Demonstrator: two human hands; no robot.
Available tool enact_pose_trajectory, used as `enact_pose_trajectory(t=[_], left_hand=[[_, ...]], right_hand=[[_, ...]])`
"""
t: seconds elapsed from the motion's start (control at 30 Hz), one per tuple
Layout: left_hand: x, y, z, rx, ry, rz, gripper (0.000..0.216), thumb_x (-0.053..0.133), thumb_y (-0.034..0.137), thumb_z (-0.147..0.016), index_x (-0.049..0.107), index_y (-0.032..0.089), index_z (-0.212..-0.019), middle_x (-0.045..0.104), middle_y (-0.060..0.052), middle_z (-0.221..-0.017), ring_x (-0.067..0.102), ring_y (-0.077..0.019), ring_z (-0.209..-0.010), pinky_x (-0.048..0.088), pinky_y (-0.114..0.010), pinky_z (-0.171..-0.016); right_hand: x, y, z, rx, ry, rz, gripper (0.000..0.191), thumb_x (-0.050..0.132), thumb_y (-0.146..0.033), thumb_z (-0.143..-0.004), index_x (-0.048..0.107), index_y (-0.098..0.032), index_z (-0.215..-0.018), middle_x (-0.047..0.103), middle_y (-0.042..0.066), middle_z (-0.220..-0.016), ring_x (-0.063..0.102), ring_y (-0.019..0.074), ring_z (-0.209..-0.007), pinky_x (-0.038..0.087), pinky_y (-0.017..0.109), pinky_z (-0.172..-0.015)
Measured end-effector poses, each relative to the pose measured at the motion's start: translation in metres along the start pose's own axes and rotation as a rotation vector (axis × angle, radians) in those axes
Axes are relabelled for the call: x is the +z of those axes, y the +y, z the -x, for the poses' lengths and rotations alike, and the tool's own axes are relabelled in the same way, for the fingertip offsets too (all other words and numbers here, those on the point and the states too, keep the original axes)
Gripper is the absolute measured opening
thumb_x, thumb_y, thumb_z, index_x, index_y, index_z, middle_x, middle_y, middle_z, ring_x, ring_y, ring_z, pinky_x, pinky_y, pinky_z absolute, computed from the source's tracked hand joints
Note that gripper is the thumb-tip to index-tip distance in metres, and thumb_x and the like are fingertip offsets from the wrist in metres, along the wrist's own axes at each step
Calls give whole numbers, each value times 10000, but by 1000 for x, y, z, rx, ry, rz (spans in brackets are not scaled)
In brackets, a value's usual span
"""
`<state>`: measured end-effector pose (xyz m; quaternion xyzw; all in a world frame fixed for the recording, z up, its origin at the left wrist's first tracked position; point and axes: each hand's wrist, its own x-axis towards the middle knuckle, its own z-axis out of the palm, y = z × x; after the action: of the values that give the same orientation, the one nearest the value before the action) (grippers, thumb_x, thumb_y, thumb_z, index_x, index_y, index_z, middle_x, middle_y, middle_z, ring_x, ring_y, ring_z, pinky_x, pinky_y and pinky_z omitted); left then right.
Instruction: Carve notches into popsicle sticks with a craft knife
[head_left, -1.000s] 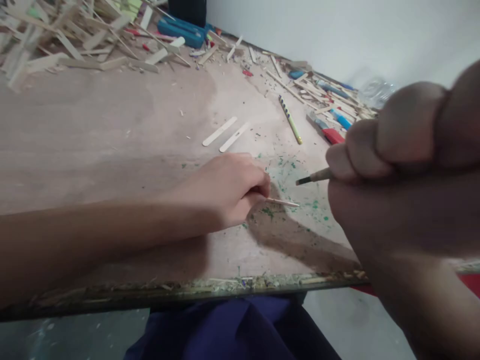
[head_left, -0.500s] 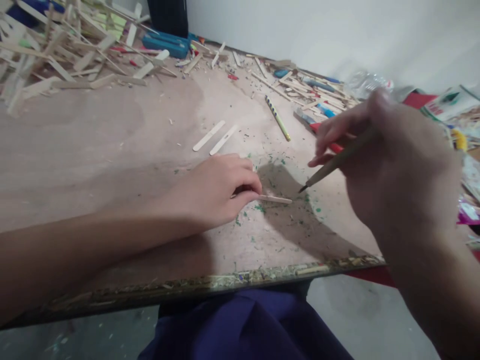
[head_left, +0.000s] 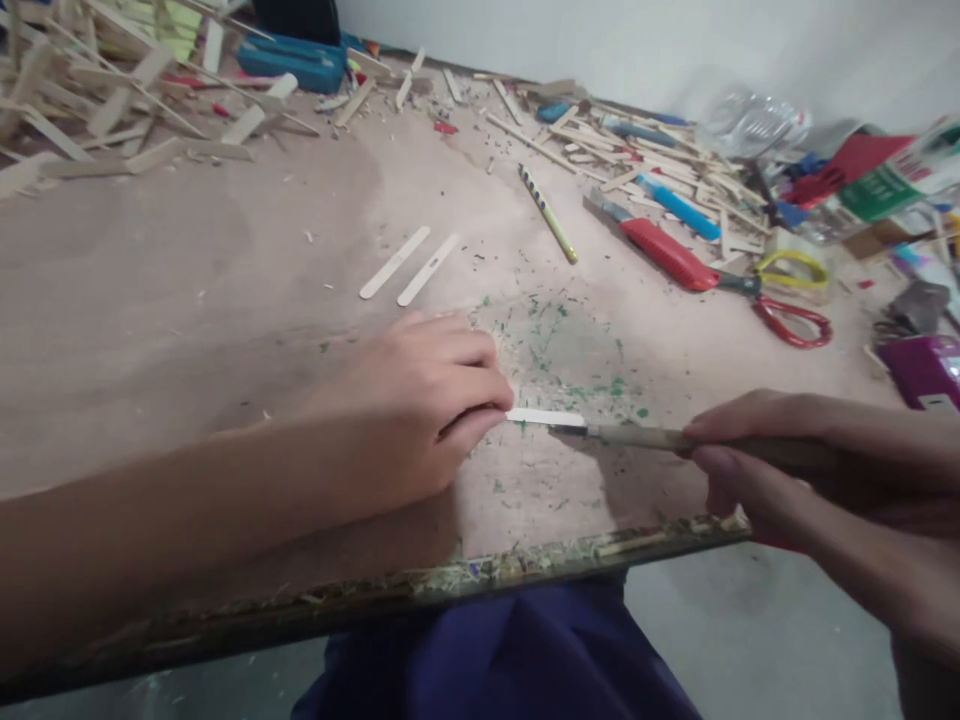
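Observation:
My left hand [head_left: 416, 400] rests on the wooden board [head_left: 187, 290] with its fingers closed on one end of a flat wooden stick [head_left: 546, 416]. The stick lies flat, its free end pointing right over green paint specks. My right hand [head_left: 780, 470] is closed around a thin paintbrush [head_left: 637, 436] held nearly level. The brush's dark tip touches the free end of the stick.
Two loose craft sticks [head_left: 409, 263] lie beyond my left hand, with a striped pencil [head_left: 547, 212] further back. A red utility knife [head_left: 664, 252], scissors [head_left: 791, 300] and a plastic bottle [head_left: 754, 122] sit at the right. Piles of sticks [head_left: 112, 90] fill the far left.
My right hand has dropped from close in front of the camera to the board's near edge, bringing the brush tip onto the stick. My left hand stayed on the stick.

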<state>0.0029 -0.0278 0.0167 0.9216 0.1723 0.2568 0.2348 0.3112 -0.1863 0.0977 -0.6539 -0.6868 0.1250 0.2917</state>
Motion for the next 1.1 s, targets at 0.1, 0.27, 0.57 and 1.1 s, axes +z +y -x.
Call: enact_pose_trajectory(t=[0.1,0.27,0.57,1.1], left_hand=[[0,6,3,-9,-12,122,273,674,201,-1230,850,243,-1026,843,0,-980,742,-192,-936,544,-381,-924],[-6,5,2,5,-23,84,191,709,230,-1228,883,272,-1162,887,-15,-1086,792,-212,-1026,575,-408,-950],[-11,13,1,104,-132,-193,163,755,319,-1189,833,234,-1073,845,-92,-1176,743,-323,-1170,512,-516,-1052],[-6,2,-2,69,-46,-196,359,593,194,-1237,867,227,-1008,843,-67,-1044,725,-267,-994,517,-464,-900]], right_hand=[[-1,-5,13,-85,-119,110,119,821,-269,-1126,816,-372,-1185,882,-20,-923,783,177,-602,607,229,-495],[3,-5,11,-227,-347,121,406,615,-228,-1215,698,-386,-1580,894,-22,-1048,755,123,-612,605,186,-520],[26,0,0,-258,-251,-16,410,668,-149,-1205,834,-304,-1547,775,-31,-888,729,72,-651,547,149,-573],[22,-6,-15,-247,-251,-11,407,703,-167,-1165,945,-343,-1441,960,31,-1054,883,190,-737,631,233,-551]])
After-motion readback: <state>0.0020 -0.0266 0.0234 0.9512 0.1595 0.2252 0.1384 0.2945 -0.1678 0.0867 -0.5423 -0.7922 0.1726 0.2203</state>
